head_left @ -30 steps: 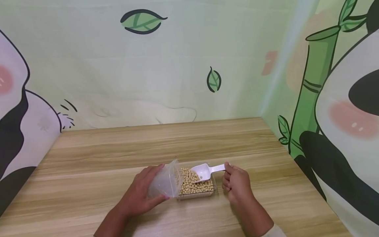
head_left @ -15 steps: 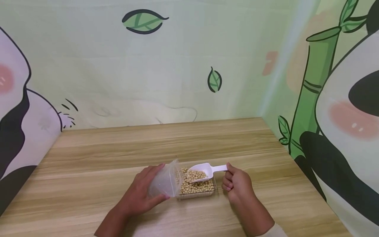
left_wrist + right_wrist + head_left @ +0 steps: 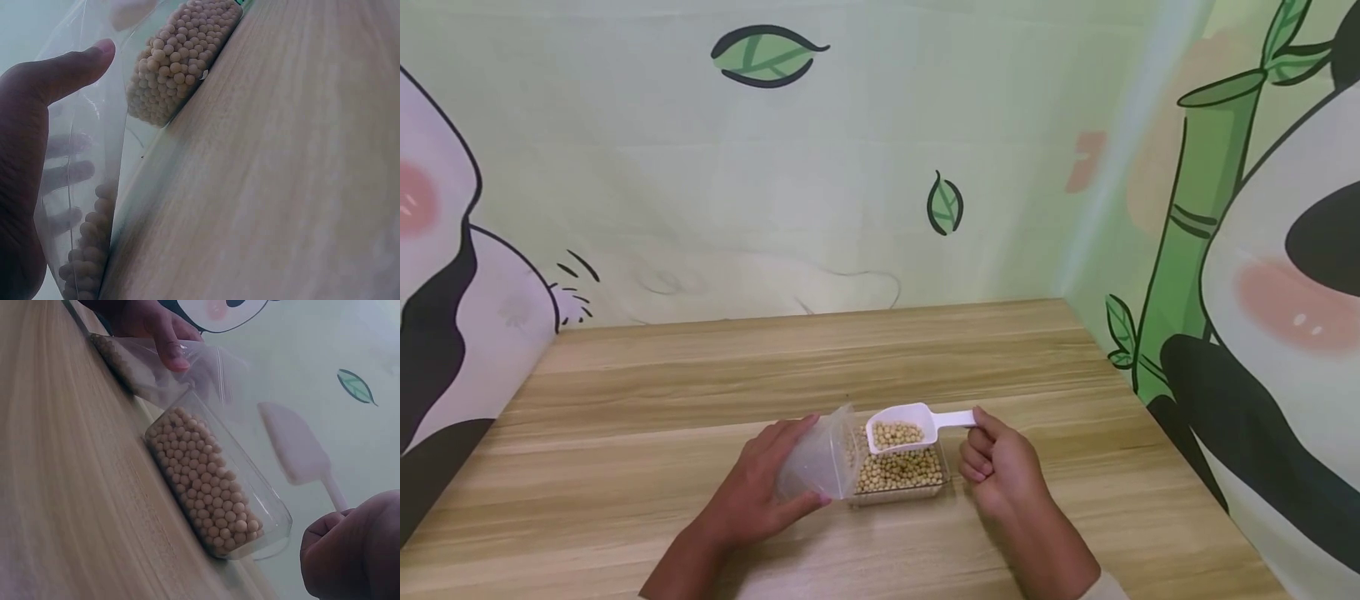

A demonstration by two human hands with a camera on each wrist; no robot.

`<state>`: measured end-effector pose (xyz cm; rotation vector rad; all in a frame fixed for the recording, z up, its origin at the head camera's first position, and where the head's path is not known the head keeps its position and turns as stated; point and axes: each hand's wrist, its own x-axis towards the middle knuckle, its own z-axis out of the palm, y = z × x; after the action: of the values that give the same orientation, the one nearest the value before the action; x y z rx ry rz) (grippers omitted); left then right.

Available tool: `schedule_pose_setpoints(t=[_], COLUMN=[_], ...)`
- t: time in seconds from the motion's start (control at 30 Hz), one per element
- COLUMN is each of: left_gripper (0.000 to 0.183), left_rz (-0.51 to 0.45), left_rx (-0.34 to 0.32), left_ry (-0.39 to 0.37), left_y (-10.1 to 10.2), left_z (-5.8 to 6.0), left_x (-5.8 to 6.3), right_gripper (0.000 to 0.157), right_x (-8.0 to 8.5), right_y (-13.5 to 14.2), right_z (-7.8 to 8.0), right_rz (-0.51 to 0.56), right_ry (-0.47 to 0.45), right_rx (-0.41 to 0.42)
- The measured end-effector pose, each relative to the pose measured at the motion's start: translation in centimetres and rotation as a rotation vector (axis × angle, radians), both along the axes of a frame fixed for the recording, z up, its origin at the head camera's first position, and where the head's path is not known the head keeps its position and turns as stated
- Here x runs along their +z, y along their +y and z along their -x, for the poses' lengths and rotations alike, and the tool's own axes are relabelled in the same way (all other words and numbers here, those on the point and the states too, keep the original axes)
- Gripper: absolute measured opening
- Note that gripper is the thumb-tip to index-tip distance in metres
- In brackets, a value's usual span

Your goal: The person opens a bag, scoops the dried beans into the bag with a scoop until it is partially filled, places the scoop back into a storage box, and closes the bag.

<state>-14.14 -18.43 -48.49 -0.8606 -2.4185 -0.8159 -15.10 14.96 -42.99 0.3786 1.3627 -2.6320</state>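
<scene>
My left hand point(image 3: 748, 498) holds a clear plastic bag point(image 3: 811, 468) open, thumb on the near side and fingers behind it. A few soybeans point(image 3: 92, 247) lie at the bottom of the bag in the left wrist view. The bag's mouth meets the left end of a clear rectangular container point(image 3: 897, 497), which is well filled with soybeans point(image 3: 203, 481). By its handle my right hand point(image 3: 1006, 471) grips a white scoop point(image 3: 917, 413), raised just above the container. A small heap of soybeans point(image 3: 897, 434) sits in the scoop's bowl. The right wrist view shows the scoop from underneath, apart from the container.
The container stands on a wood-grain table point(image 3: 715, 367). Behind the table hangs a pale green backdrop point(image 3: 850, 133) with printed leaves, and a panda with bamboo point(image 3: 1213, 167) is drawn on the right side.
The scoop has dug into the soybeans, filled, and risen out of the container with the right hand, levelling and shifting slightly left. The left hand and bag have stayed in place.
</scene>
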Motion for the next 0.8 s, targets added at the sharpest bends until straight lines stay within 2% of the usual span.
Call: schedule_pose_setpoints(t=[0.3,0.43,0.57,0.8], left_gripper=[0.092,0.093,0.094,0.094], left_rz=[-0.004,-0.001,0.002,0.001], left_rx=[-0.003,0.003,0.009,0.008], left_ry=[0.005,-0.007,-0.023,-0.020], left_y=[0.0,0.0,0.1,0.1], left_z=[0.1,0.0,-0.1,-0.2], left_x=[0.0,0.0,0.1,0.1], right_gripper=[0.055,0.057,0.054,0.037], right_x=[0.3,0.2,0.1,0.4], right_y=[-1.1,-1.5,-1.9,-2.3], right_z=[-1.0,-1.4,-1.8,-2.2], right_rz=[-0.069,-0.132,-0.176,-0.320], right_ry=[0.096,0.180,0.263,0.309], right_rx=[0.055,0.088,0.098,0.055])
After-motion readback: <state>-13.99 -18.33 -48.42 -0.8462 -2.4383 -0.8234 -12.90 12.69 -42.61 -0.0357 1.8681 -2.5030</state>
